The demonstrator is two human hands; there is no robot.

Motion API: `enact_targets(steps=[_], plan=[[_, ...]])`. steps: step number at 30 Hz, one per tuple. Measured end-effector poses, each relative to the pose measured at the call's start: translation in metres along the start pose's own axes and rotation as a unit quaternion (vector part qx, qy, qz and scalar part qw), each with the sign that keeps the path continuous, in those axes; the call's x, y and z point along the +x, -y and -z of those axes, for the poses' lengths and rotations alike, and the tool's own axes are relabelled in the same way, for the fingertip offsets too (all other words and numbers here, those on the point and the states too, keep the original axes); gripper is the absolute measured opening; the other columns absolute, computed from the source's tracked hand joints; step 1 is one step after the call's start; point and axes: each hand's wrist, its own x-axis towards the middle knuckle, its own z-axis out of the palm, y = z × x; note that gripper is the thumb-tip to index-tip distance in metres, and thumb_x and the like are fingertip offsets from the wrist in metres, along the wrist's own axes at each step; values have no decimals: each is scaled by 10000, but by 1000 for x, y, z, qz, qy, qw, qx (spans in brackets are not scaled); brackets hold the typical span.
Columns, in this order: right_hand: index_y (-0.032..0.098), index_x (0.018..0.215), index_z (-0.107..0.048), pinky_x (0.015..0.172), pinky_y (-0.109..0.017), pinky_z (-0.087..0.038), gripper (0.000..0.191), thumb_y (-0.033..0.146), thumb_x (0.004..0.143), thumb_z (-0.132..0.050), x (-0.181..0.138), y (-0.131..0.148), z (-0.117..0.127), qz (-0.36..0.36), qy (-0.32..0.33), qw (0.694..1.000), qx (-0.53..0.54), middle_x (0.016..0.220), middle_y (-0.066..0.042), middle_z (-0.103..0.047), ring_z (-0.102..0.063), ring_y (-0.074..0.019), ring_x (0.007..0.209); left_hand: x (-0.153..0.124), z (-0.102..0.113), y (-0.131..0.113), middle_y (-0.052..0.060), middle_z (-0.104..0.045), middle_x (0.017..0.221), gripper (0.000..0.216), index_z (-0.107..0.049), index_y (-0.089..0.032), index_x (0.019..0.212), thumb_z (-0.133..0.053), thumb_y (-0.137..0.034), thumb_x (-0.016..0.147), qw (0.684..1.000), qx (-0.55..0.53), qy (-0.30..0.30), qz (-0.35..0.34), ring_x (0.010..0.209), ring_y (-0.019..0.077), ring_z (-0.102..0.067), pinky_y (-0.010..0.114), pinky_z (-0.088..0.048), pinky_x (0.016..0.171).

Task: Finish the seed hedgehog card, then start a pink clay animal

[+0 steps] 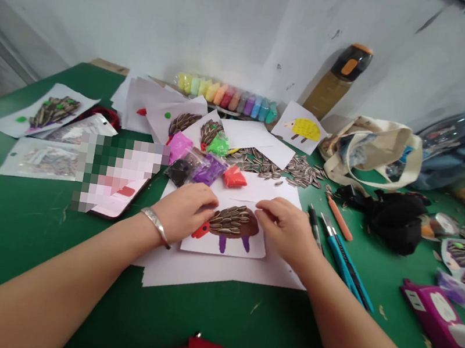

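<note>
One paper bearing a seed-covered shape (55, 109) lay at the left of the frame, and below it we saw a clear seed packet (47, 161). A phone (115, 202), partly pixelated, rested left of centre, near our left wrist. Our left hand (189, 208) was curled at the left end of the animal picture (233, 222), which lay at the centre on white sheets (181, 272). Just above it, small clay bags (235, 177) stood between us and the loose seeds (306, 172). Our right hand (286, 226) had thumb and fingers drawn together at the picture's right end; we could not tell whether either hand gripped anything. Right of centre, a bottle (334, 90) leaned against the wall at the top, while a pen (316, 225), an orange-handled tool (340, 217) and a teal cutter (348, 266) crowded our right forearm. A cream tote bag (374, 128) sat upper right, above a black bundle (396, 222). A magenta device (434, 320) lay lower right.
</note>
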Motion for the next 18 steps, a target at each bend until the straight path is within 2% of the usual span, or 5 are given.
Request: enact_targets(steps=[5, 12, 18], plan=[[216, 868, -712, 756, -296, -459, 189, 176, 858, -527, 8, -22, 11, -52, -63, 995, -48, 848, -35, -687, -629, -188, 832, 0, 0, 0, 82, -637, 919, 171, -651, -137, 887, -485, -156, 852, 1000, -4, 4, 1, 907, 221, -573, 376, -445, 843], [195, 940, -742, 819, -355, -471, 294, 145, 832, -474, 32, -39, 13, -71, -69, 988, -120, 956, -88, -688, -631, -236, 889, 1, 0, -1, 85, -639, 933, 148, -650, -134, 899, -507, -151, 864, 1000, 0, 11, 11, 918, 222, -568, 376, -441, 858], [186, 1004, -733, 804, -334, -466, 306, 157, 831, -483, 41, -56, 4, -60, -56, 988, -131, 991, -98, -668, -617, -238, 909, 0, 0, -2, 91, -634, 944, 146, -648, -128, 902, -506, -137, 867, 1000, 0, 12, 15, 921, 218, -567, 365, -437, 861]])
